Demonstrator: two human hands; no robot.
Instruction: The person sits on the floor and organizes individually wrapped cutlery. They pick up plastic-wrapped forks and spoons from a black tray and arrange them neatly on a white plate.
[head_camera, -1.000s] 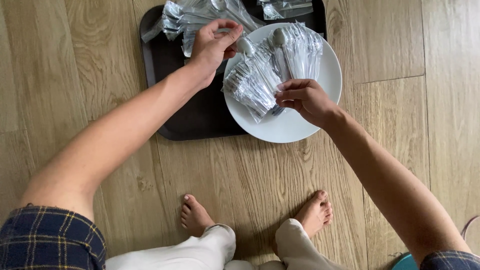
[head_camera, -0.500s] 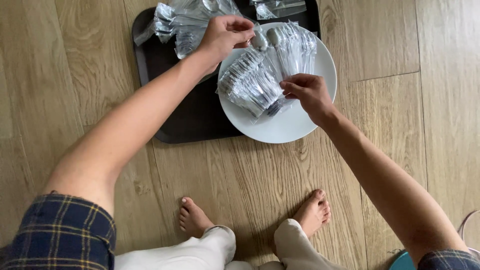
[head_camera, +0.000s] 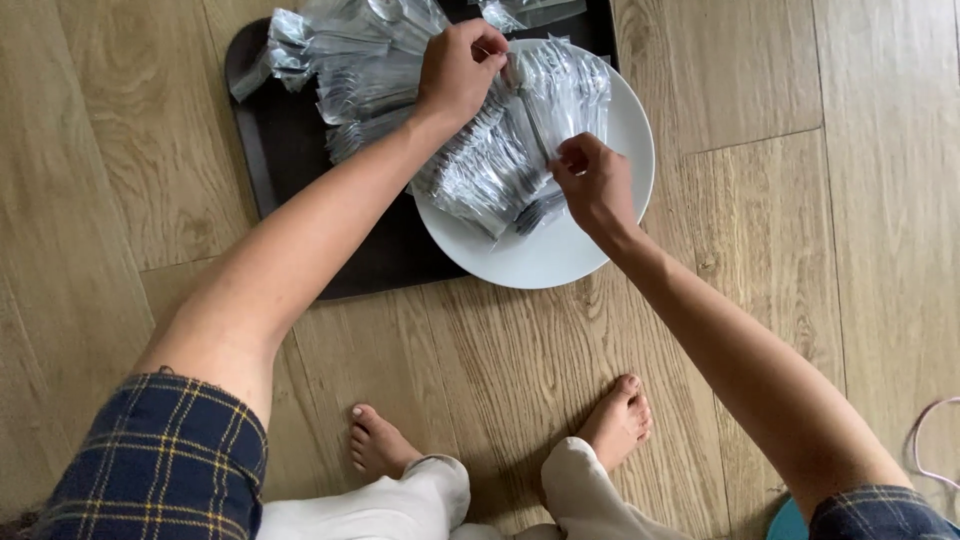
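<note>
Wood-plank floor (head_camera: 820, 250), pale oak tone, seen from above.

Tray (head_camera: 300, 190): dark, rounded corners, lying flat on the floor, its far edge cut off by the top of the view.

Plate (head_camera: 545, 262): white, round, resting on the tray's right part, its right rim reaching past the tray's edge over the floor.

Wrapped cutlery (head_camera: 490, 175): metal pieces in clear plastic sleeves, fanned in a heap across the plate's upper half. Fork tines show at the heap's lower edge.

Second heap (head_camera: 340, 60): more sleeved cutlery on the tray, left of the plate, just beside the first heap.

Left hand (head_camera: 458, 72): fingers curled down onto the cutlery at the plate's upper left rim, pinched on the top end of one piece; which sleeve it grips cannot be told.

Right hand (head_camera: 592, 183): over the plate's centre right, fingers narrowed to a pinch on the lower end of a long thin piece (head_camera: 528, 105) that runs up toward the left hand.

Sleeves: dark blue plaid with yellow lines, short, on both arms.

Feet (head_camera: 615, 425): bare, on the floor near the plate, below light trouser hems.

Teal object (head_camera: 790, 522): at the lower right edge, mostly out of view.
</note>
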